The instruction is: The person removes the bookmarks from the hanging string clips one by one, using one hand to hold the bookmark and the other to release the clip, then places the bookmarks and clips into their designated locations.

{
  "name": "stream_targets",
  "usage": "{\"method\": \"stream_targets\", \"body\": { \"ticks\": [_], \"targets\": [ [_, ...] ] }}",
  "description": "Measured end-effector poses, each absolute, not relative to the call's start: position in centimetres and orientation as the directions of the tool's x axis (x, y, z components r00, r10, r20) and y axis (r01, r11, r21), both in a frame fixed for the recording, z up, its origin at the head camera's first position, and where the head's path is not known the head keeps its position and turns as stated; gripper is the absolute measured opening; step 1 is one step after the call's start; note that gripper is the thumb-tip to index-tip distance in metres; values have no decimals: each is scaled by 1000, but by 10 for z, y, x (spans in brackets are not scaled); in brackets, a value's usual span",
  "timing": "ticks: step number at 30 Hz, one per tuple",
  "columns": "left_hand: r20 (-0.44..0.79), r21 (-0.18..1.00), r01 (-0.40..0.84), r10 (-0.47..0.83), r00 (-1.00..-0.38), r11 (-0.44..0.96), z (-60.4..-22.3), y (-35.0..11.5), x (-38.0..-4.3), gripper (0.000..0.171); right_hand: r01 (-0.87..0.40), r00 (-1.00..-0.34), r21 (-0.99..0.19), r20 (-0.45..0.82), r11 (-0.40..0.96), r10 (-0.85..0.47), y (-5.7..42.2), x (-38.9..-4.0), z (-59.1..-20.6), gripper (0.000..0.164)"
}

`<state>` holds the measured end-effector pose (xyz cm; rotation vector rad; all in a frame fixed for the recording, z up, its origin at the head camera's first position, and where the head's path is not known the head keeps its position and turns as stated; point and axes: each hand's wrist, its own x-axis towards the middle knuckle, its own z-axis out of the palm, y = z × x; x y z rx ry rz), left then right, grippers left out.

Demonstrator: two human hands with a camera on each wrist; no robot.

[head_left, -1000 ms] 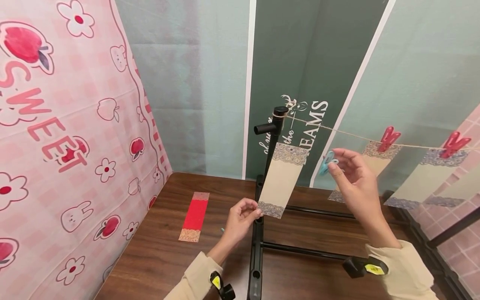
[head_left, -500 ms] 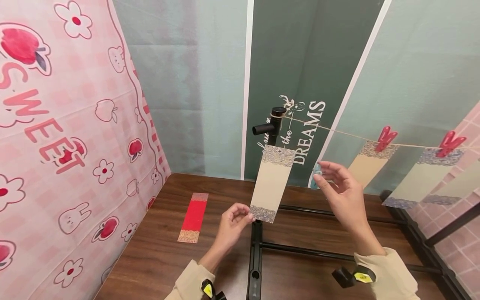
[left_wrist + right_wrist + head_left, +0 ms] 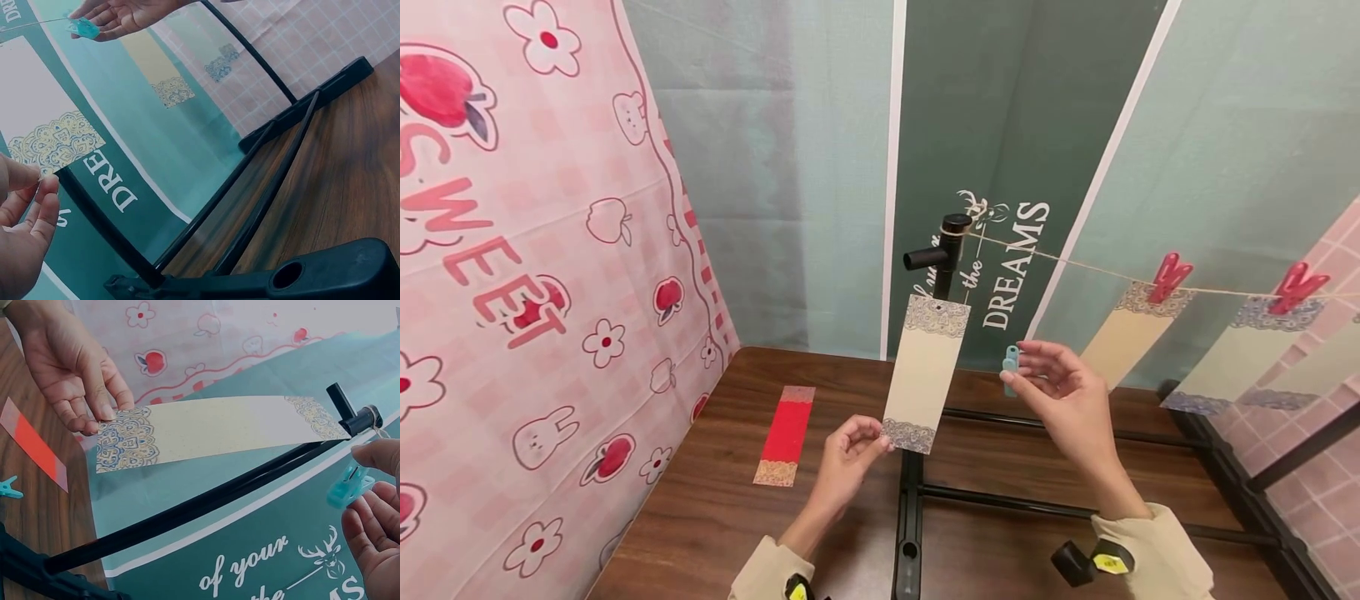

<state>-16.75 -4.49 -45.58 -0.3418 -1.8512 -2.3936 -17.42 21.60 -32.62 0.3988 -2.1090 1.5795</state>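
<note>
My left hand (image 3: 844, 467) pinches the lower left corner of a cream paper strip (image 3: 923, 375) with lace-patterned ends. The strip is held up in front of the black stand's post, its upper end below the string (image 3: 1078, 265). Between thumb and fingertips, my right hand (image 3: 1073, 408) pinches a teal clothespin (image 3: 1011, 367), to the right of the strip and apart from it. The right wrist view shows this clothespin (image 3: 350, 484) close by the strip's far end. Two red clothespins (image 3: 1171, 279) fix similar patterned strips (image 3: 1138, 333) to the string at the right.
A red strip (image 3: 787, 432) lies on the wooden table (image 3: 715, 500) at the left. Another teal clothespin (image 3: 9, 487) lies near it. The stand's black base bar (image 3: 910, 517) and crossbars (image 3: 1015, 500) run under the hands. Printed cloths (image 3: 775, 167) hang behind.
My left hand has carried the cream strip left and slightly down. My right hand has moved left and down with the teal clothespin, which has turned more upright.
</note>
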Motion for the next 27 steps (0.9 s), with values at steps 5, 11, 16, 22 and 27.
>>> {"method": "stream_targets", "body": {
  "ticks": [5, 11, 16, 22, 27],
  "targets": [
    [222, 947, 202, 51, -974, -251, -460, -48, -164, 18, -494, -854, -834, 519, 245, 45, 212, -175, -333, 41],
    [219, 947, 202, 45, -975, -249, -463, -52, -162, 18, -495, -859, -845, 511, 202, 35, 205, -175, -342, 41],
    [201, 955, 188, 38, -979, -230, -464, -57, -160, 20, -481, -869, -853, 495, 202, 21, 200, -177, -349, 41],
    [190, 957, 184, 6, -982, -223, -464, -63, -159, 19, -459, -881, -862, 473, 213, 13, 196, -177, -357, 39],
    [186, 950, 186, -22, -982, -249, -466, -70, -158, 19, -456, -885, -866, 465, 206, -5, 193, -177, -364, 40]
  ]
}}
